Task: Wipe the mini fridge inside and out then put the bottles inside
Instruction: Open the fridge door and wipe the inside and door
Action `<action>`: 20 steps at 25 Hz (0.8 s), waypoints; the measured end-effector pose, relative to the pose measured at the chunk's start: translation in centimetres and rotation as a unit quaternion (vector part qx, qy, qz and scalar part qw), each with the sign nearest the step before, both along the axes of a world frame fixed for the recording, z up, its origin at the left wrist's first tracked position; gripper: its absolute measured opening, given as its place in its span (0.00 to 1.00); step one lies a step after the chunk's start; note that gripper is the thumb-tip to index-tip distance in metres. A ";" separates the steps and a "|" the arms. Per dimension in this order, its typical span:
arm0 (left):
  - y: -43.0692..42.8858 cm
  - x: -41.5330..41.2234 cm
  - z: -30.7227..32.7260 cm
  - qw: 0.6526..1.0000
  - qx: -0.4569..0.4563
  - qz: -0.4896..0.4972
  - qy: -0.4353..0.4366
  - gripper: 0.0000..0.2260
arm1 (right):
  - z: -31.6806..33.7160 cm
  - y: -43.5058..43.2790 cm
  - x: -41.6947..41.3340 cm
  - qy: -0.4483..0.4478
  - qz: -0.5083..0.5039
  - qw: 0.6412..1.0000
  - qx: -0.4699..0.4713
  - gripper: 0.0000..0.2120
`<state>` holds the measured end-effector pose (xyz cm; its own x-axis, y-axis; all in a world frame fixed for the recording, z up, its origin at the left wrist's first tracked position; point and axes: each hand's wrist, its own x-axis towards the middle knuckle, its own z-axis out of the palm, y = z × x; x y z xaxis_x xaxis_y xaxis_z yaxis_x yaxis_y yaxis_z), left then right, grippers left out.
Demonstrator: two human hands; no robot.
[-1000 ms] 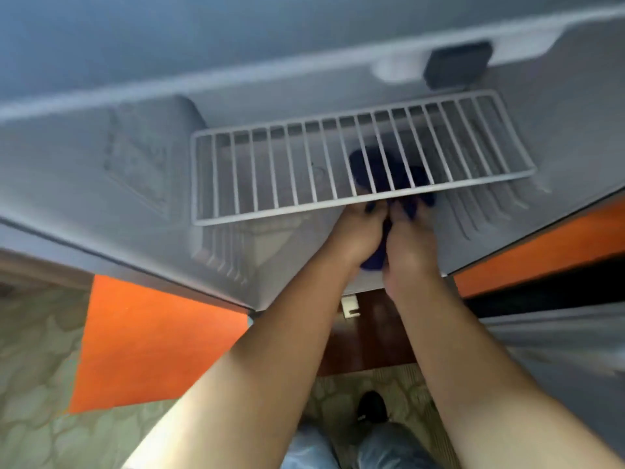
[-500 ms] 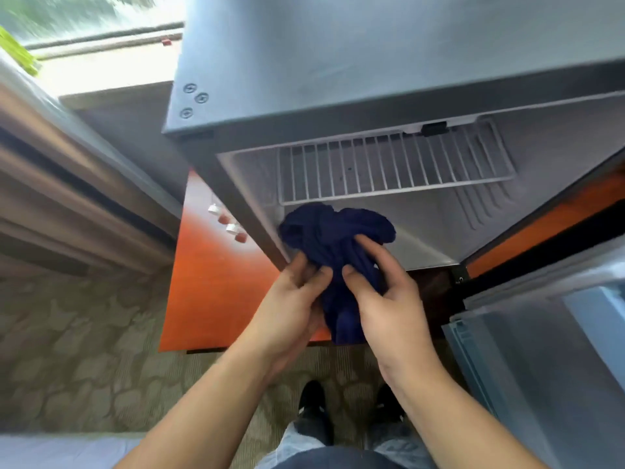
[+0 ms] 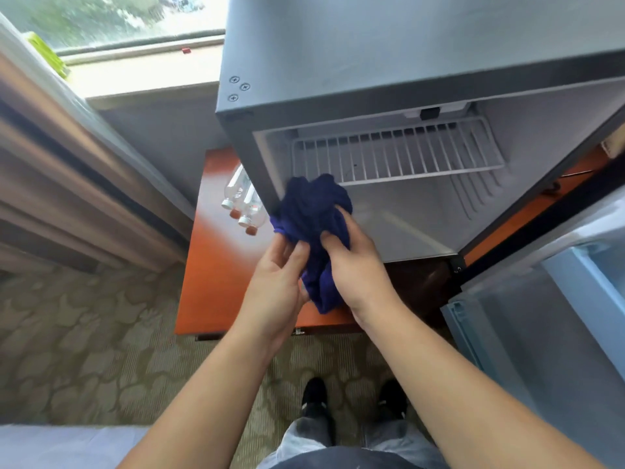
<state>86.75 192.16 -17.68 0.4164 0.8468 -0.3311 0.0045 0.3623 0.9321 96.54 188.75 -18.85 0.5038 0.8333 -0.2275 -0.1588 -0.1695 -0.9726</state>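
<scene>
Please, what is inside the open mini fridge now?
A white wire shelf shows inside the mini fridge. The blue cloth, held by the left hand and right hand, covers its lower left corner, so that part cannot be seen.

Window (image 3: 111, 18) far left: daylight entering, blurred greenery outside. Pale sill (image 3: 145, 76) beneath. Curtain (image 3: 67, 170) folds at left. Patterned beige carpet (image 3: 84, 350) near. Glossy orange-brown cabinet (image 3: 216, 265) centre.

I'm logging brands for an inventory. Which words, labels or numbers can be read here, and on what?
Nothing can be read.
Labels on the bottles beside the mini fridge: too blurred to read.
Top and inside of the mini fridge: no text shows.
On the blue cloth: no print shows.
</scene>
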 end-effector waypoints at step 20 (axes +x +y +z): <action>3.3 -4.1 3.8 0.999 0.041 0.013 0.010 0.08 | 4.4 1.5 -4.0 -0.171 -0.059 0.977 0.113 0.11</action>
<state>82.65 195.50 -13.88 0.3884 0.8817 -0.2680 0.0148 0.2848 0.9585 92.52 190.21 -14.47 0.6136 0.7743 0.1547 0.1771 0.0560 -0.9826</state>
